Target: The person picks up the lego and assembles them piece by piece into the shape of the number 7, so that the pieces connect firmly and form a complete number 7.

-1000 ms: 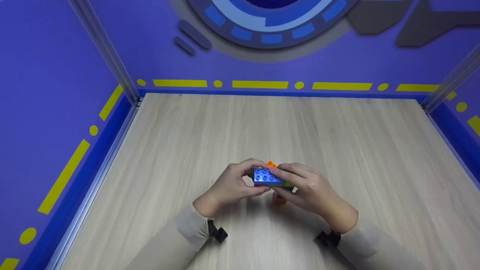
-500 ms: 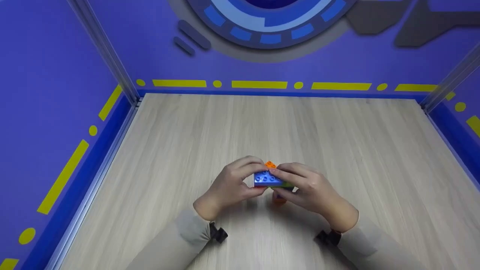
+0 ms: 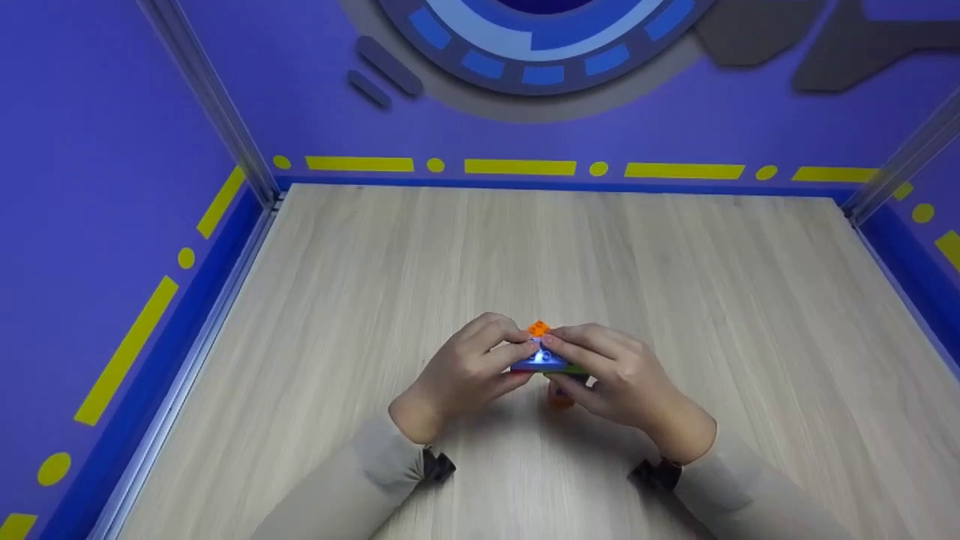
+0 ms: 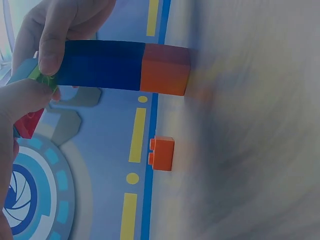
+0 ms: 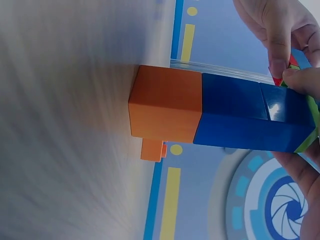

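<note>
A toy brick tower stands upright on the table, with an orange brick (image 5: 165, 100) at its foot and blue bricks (image 5: 240, 110) above. A green brick (image 5: 312, 115) lies over them, and beside it a red brick (image 4: 29, 124) juts to the left. Across the top sits a blue brick (image 3: 537, 367), mostly covered by fingers. My left hand (image 3: 465, 367) pinches the left end, fingers on the blue brick and thumb below at the red one. Opposite, my right hand (image 3: 626, 375) grips the right end around the green brick, thumb underneath.
Behind the tower, a small loose orange brick (image 3: 538, 328) stands on the wooden table (image 3: 525, 255). Blue-purple panels (image 3: 637, 135) with yellow marks wall in the back and both sides.
My left fingers have moved right and over the top of the blue brick, covering more of its studs. My right hand has stayed in place.
</note>
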Tool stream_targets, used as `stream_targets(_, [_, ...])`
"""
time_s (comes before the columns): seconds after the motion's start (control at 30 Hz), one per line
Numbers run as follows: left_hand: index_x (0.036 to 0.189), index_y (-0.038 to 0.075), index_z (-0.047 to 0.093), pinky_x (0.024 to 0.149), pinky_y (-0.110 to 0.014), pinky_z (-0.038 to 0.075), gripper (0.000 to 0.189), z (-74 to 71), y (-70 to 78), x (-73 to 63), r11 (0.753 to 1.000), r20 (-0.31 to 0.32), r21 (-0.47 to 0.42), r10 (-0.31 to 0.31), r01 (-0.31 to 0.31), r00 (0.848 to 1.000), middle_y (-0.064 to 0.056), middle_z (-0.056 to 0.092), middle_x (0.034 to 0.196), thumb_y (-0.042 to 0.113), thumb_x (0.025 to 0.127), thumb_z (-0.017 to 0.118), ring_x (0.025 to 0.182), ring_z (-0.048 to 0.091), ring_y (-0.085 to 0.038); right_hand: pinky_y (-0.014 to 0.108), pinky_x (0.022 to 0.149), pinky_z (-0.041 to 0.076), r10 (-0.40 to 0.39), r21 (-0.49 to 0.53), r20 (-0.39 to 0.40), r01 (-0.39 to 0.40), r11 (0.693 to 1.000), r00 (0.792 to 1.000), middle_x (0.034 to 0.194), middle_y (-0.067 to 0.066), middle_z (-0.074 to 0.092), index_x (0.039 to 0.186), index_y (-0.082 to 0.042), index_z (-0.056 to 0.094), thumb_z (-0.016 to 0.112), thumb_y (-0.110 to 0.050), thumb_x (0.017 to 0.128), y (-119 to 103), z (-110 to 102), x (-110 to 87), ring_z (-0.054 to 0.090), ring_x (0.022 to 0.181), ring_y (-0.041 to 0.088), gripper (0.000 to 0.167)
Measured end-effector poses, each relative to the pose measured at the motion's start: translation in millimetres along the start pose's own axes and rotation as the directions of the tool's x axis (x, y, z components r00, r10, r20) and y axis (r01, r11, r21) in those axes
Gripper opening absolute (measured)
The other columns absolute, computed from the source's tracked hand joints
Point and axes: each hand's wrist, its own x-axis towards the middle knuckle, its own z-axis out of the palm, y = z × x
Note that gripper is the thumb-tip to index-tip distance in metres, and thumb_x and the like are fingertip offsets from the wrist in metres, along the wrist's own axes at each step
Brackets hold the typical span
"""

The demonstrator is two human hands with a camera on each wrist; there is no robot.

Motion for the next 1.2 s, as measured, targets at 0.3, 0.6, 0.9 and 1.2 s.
stream_targets(0.3, [0.114, 0.007, 0.086, 0.093, -0.023, 0.064, 0.028, -4.2, 1.6, -1.4, 1.000, 0.003, 0.024, 0.016, -0.016, 1.000, -0.006, 0.075, 0.110, 0.015, 0.090, 0.098, 0.100, 0.074, -0.019, 0.037, 0.080, 0.070, -0.031, -0.035, 0.019, 0.032, 0.999, 0.999, 0.115, 0.013, 0.081, 0.137, -0.003, 0.080, 0.072, -0.024, 0.111, -2.1, -0.7, 0.0, 0.084, 0.098, 0.027, 0.034])
stream_targets(0.6, [0.124, 0.006, 0.076, 0.105, -0.029, 0.062, 0.037, 0.1, 5.0, -1.5, 0.898, 0.138, -0.327, -0.263, 0.295, 0.955, -0.009, 0.072, 0.124, 0.010, 0.091, 0.094, 0.116, 0.070, -0.022, 0.039, 0.084, 0.070, 0.040, 0.031, 0.036, -0.041, 0.999, 0.999, 0.119, 0.012, 0.081, 0.138, -0.006, 0.079, 0.075, -0.028, 0.109, 0.6, -2.9, -1.2, 0.084, 0.101, 0.028, 0.037])
stream_targets(0.9, [0.126, 0.004, 0.073, 0.100, -0.031, 0.062, 0.038, 3.5, 7.9, -4.1, 0.640, 0.278, -0.537, -0.481, 0.550, 0.831, -0.009, 0.076, 0.127, 0.011, 0.093, 0.090, 0.115, 0.070, -0.018, 0.021, 0.111, 0.058, 0.179, 0.258, 0.226, -0.236, 0.937, 0.958, 0.135, 0.014, 0.079, 0.147, -0.007, 0.072, 0.089, -0.020, 0.100, 11.8, -14.9, -4.6, 0.079, 0.119, 0.029, 0.052])
stream_targets(1.2, [0.125, 0.004, 0.073, 0.101, -0.030, 0.062, 0.037, 4.2, 8.8, -2.5, 0.607, 0.325, -0.521, -0.508, 0.600, 0.797, -0.009, 0.075, 0.128, 0.011, 0.093, 0.090, 0.115, 0.069, -0.017, 0.031, 0.099, 0.065, 0.528, 0.326, 0.311, -0.610, 0.722, 0.791, 0.135, 0.011, 0.079, 0.143, -0.010, 0.074, 0.078, -0.005, 0.104, 42.0, -9.5, -3.0, 0.079, 0.114, 0.023, 0.039])
